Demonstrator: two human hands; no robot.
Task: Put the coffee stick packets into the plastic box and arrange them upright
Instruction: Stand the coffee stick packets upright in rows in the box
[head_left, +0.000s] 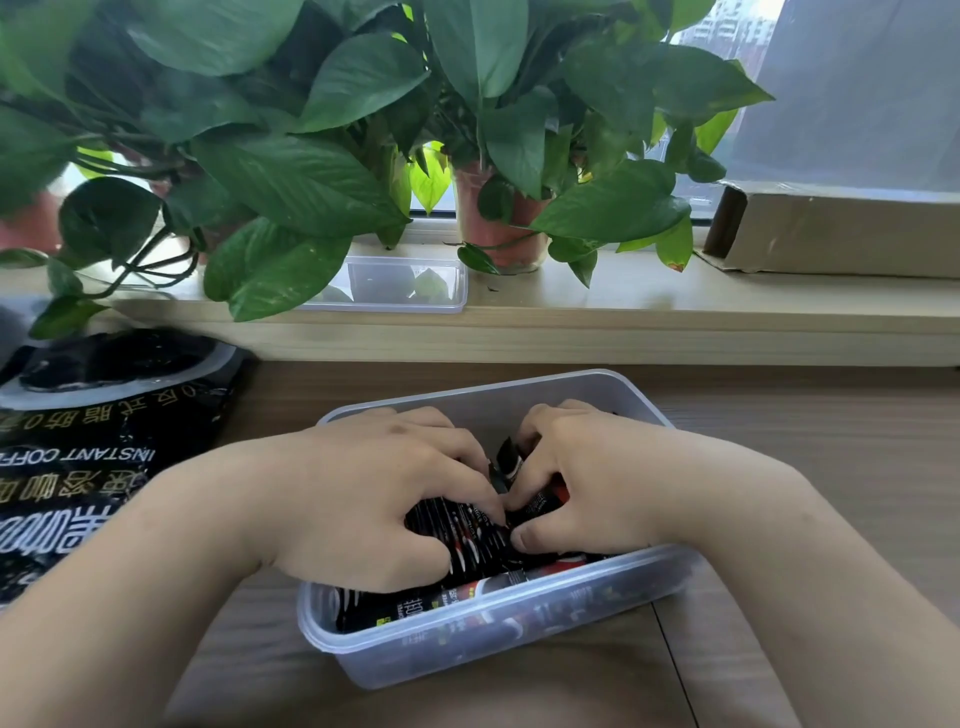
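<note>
A clear plastic box (597, 387) stands on the wooden table in front of me. Several black coffee stick packets (467, 540) with red and white print fill it, packed close together. Both my hands are inside the box. My left hand (374, 493) curls its fingers over the bundle of packets from the left. My right hand (587, 478) grips the packets from the right, thumb pressed against them. One packet end (508, 457) sticks up between my hands. The hands hide much of the box's inside.
A large black instant coffee bag (98, 467) lies on the table at the left. On the pale wooden sill behind stand the clear box lid (400, 286), potted plants (498, 218) with big leaves, and a cardboard box (831, 234) at the right.
</note>
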